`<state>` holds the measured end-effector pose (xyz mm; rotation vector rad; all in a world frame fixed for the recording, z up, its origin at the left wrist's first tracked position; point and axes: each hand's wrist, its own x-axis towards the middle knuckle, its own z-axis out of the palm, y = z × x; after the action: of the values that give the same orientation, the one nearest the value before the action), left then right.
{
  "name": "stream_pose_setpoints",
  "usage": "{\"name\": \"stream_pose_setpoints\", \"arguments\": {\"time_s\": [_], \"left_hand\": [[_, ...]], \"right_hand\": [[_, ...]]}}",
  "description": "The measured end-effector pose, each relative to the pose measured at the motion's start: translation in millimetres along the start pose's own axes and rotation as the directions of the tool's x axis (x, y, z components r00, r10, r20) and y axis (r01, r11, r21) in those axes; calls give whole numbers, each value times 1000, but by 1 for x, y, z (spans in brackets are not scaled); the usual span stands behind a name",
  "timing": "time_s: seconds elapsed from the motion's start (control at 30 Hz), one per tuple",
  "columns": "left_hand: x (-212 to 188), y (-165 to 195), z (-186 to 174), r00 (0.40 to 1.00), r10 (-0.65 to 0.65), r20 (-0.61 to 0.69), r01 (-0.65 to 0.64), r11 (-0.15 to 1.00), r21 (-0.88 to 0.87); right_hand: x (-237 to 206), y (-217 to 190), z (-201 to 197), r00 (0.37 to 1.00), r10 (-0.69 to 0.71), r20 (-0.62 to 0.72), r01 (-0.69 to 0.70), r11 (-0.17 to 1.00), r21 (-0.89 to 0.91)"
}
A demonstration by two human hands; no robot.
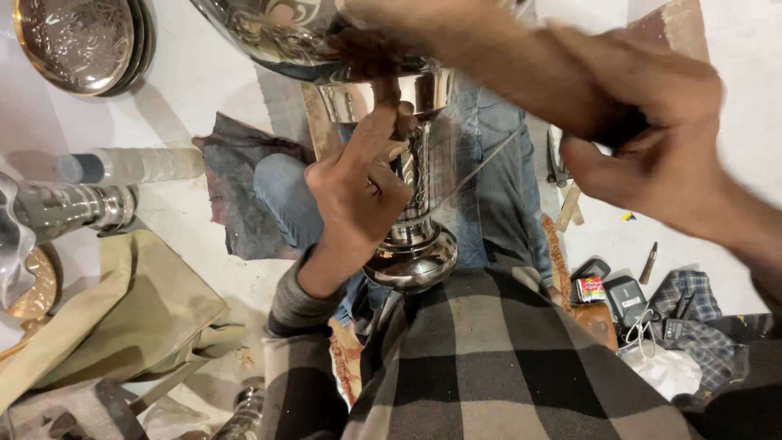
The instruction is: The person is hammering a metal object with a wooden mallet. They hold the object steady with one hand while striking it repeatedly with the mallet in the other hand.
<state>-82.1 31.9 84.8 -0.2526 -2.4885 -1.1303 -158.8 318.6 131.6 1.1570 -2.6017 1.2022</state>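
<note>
A tall polished silver vessel (419,244) with an engraved stem lies across my lap, its round foot toward me and its wide bowl (269,33) at the top. My left hand (358,191) grips a short metal punch (393,102) and presses its tip against the neck below the bowl. My right hand (652,155), raised at the upper right and blurred, is closed on a brown hammer-like tool (489,57) that reaches across to the punch's top. I wear blue jeans and a grey-and-black checked wrap.
Engraved brass plates (77,41) are stacked at the top left. A shiny metal cylinder (73,208), a wrapped roll (134,165), a dark rag (236,195) and olive cloth (122,310) lie to the left. Phones, chargers and small tools (623,301) lie on the floor to the right.
</note>
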Motion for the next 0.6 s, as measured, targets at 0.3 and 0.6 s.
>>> {"name": "stream_pose_setpoints", "arguments": {"time_s": [0.3,0.6], "left_hand": [[-7,9,18,964,-81,-254,56,993,-106],[-8,6,24,932,-25,-362,-6,997,-83]], "right_hand": [[46,-31,-21,934,103,343,54,906,-420],[74,-60,-22,919,143,369,-23,950,-311]]}}
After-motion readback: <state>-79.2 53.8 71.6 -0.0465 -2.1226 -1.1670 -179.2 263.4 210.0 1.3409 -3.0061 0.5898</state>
